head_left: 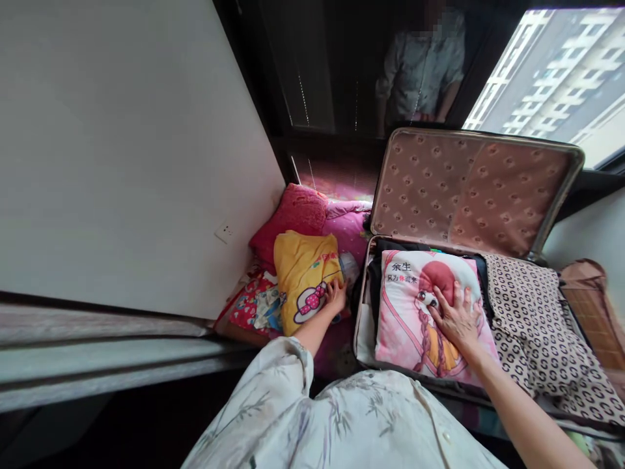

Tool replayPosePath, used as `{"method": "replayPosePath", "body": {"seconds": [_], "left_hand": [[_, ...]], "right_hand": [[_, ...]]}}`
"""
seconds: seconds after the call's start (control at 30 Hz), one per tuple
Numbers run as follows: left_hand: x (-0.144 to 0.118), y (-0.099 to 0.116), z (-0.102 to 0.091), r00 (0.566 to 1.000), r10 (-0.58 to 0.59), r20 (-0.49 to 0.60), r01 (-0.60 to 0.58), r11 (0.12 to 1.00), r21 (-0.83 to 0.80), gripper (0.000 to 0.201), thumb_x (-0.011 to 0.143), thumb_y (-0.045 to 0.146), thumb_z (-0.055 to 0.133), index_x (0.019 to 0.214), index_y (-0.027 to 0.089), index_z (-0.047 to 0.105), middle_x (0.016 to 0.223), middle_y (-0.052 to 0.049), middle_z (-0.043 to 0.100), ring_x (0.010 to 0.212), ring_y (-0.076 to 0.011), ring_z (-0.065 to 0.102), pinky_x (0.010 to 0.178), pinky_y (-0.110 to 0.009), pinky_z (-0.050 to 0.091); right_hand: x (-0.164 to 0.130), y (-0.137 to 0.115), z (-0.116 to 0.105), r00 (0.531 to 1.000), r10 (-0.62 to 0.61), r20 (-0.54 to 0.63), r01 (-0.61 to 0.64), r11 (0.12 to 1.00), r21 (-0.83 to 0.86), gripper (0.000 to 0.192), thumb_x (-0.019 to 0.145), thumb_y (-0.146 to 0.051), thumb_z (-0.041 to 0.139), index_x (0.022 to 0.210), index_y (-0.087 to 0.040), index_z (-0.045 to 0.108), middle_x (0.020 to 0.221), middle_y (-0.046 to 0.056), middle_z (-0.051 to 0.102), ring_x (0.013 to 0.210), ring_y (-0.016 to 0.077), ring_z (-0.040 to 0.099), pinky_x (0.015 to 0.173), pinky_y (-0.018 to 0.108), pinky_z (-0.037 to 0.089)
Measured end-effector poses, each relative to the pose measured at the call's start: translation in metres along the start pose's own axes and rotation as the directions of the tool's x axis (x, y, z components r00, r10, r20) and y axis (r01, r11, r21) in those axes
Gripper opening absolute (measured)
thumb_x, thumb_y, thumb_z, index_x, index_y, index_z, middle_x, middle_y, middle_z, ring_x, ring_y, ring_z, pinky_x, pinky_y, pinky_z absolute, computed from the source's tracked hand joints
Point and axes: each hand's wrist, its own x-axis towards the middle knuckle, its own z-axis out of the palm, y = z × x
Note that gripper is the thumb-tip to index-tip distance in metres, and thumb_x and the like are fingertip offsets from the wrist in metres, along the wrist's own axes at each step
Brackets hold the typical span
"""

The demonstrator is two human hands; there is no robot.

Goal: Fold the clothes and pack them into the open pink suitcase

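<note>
My right hand [456, 317] lies spread on a pink cushion [398, 319] with a cartoon figure and printed characters. The cushion rests on the left part of an open suitcase [362, 335]. To the left, my left hand [334, 297] touches the lower right edge of a folded yellow cloth [300, 270] that has a pink bow print. Its fingers look slightly apart on the fabric. Beneath and beside the yellow cloth are red patterned fabrics [245, 306]. What lies under the cushion is mostly hidden.
The suitcase lid [454, 189] stands raised against the dark window. Patterned beige cloth [532, 312] covers the suitcase's right part, near a brown bag-like item [588, 293]. A red pillow [297, 218] sits in the corner by the white wall [131, 150]. A curtain [97, 352] hangs at left.
</note>
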Motion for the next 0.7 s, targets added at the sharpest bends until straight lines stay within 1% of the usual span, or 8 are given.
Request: {"method": "replayPosePath", "body": {"seconds": [0.1, 0.17, 0.27, 0.37, 0.47, 0.53, 0.6, 0.7], "left_hand": [[0.013, -0.006, 0.020, 0.990, -0.094, 0.103, 0.087, 0.993, 0.076, 0.049, 0.098, 0.029, 0.050, 0.148, 0.026, 0.055, 0.159, -0.024, 0.040, 0.147, -0.0471, 0.037, 0.099, -0.077, 0.040], [0.022, -0.007, 0.031, 0.986, -0.113, 0.126, 0.093, 0.983, 0.155, 0.052, 0.097, 0.022, 0.043, 0.148, 0.027, 0.056, 0.163, -0.023, 0.034, 0.150, -0.0481, 0.031, 0.101, -0.080, 0.035], [0.030, -0.011, 0.037, 0.994, -0.063, 0.087, 0.039, 0.966, 0.254, 0.053, 0.094, 0.011, 0.039, 0.139, 0.024, 0.065, 0.161, -0.019, 0.040, 0.150, -0.0406, 0.034, 0.110, -0.073, 0.033], [0.032, -0.016, 0.033, 0.998, -0.029, 0.062, 0.011, 0.960, 0.279, 0.051, 0.095, 0.008, 0.035, 0.131, 0.020, 0.069, 0.157, -0.016, 0.047, 0.146, -0.0327, 0.041, 0.115, -0.063, 0.034], [0.029, -0.017, 0.020, 0.999, -0.019, 0.032, 0.009, 0.960, 0.279, 0.040, 0.094, 0.016, 0.045, 0.127, 0.019, 0.069, 0.156, -0.015, 0.047, 0.143, -0.0337, 0.041, 0.113, -0.060, 0.035], [0.029, -0.016, 0.005, 1.000, 0.000, -0.020, 0.005, 0.966, 0.257, 0.036, 0.090, 0.021, 0.056, 0.123, 0.019, 0.069, 0.155, -0.014, 0.049, 0.143, -0.0342, 0.038, 0.113, -0.058, 0.035], [0.033, -0.012, -0.014, 0.995, -0.005, -0.096, 0.024, 0.979, 0.203, 0.034, 0.087, 0.022, 0.059, 0.119, 0.019, 0.068, 0.148, -0.013, 0.055, 0.141, -0.0325, 0.040, 0.112, -0.053, 0.036], [0.044, -0.004, -0.053, 0.975, -0.058, -0.214, 0.077, 0.994, 0.083, 0.026, 0.087, 0.020, 0.057, 0.111, 0.017, 0.067, 0.127, -0.015, 0.067, 0.129, -0.0301, 0.052, 0.109, -0.047, 0.038]], "right_hand": [[0.000, 0.000, 0.002, 1.000, -0.002, 0.012, 0.002, 1.000, -0.021, 0.054, 0.099, -0.052, 0.049, 0.148, -0.032, 0.057, 0.166, 0.019, 0.028, 0.148, 0.0466, 0.026, 0.103, 0.067, 0.034], [0.000, 0.001, 0.005, 1.000, -0.003, 0.016, 0.004, 0.999, -0.034, 0.054, 0.099, -0.052, 0.049, 0.147, -0.031, 0.057, 0.167, 0.019, 0.027, 0.149, 0.0465, 0.026, 0.104, 0.066, 0.034], [0.000, 0.002, 0.010, 0.999, 0.005, 0.037, -0.003, 0.999, -0.043, 0.054, 0.098, -0.052, 0.050, 0.148, -0.033, 0.057, 0.166, 0.017, 0.029, 0.149, 0.0454, 0.025, 0.106, 0.066, 0.032], [0.000, 0.003, 0.012, 0.997, 0.029, 0.072, -0.026, 0.999, -0.043, 0.055, 0.098, -0.053, 0.049, 0.150, -0.036, 0.053, 0.165, 0.014, 0.032, 0.150, 0.0440, 0.025, 0.108, 0.067, 0.031], [0.002, 0.001, 0.009, 0.996, 0.038, 0.086, -0.037, 0.999, -0.017, 0.055, 0.097, -0.053, 0.049, 0.150, -0.037, 0.053, 0.166, 0.013, 0.032, 0.150, 0.0439, 0.025, 0.108, 0.067, 0.031], [0.002, 0.001, 0.006, 0.996, 0.034, 0.086, -0.035, 0.999, 0.010, 0.055, 0.097, -0.053, 0.050, 0.150, -0.037, 0.054, 0.166, 0.013, 0.032, 0.150, 0.0442, 0.025, 0.108, 0.067, 0.032], [0.003, 0.000, 0.005, 0.996, 0.036, 0.088, -0.039, 0.999, 0.033, 0.055, 0.097, -0.054, 0.050, 0.150, -0.038, 0.054, 0.167, 0.013, 0.031, 0.150, 0.0441, 0.024, 0.109, 0.067, 0.031], [0.004, 0.002, 0.005, 0.994, 0.047, 0.102, -0.054, 0.996, 0.065, 0.055, 0.098, -0.055, 0.048, 0.151, -0.038, 0.052, 0.168, 0.012, 0.029, 0.152, 0.0437, 0.022, 0.110, 0.066, 0.030]]}}
